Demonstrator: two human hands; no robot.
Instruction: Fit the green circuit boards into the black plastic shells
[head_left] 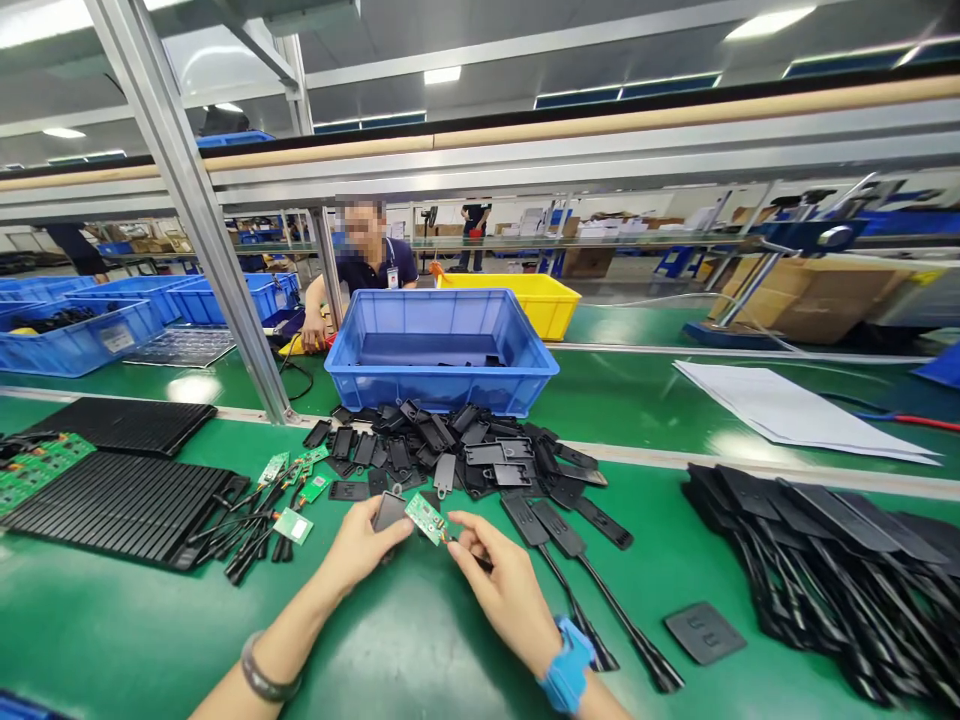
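My left hand [365, 540] is closed around a small black plastic case [390, 511], thumb on its near edge. A green circuit board [426, 518] lies tilted between my hands, close against the case. With my right hand [491, 565] I pinch the board's wired end, where short coloured wires show; part of its dark cable is hidden by my fingers. Beyond my hands spreads a heap of black plastic case parts [427, 440]. Several cabled green boards [292, 525] lie to the left. Two black cases with cables [570, 540] rest just right of my right hand.
A blue bin [442, 385] stands behind the heap, with a yellow bin [559, 300] past it. Black ribbed trays [112, 510] lie left. Many cabled black cases [840, 570], a flat black piece [705, 632] and paper sheets [795, 415] are right. A co-worker [375, 250] sits opposite.
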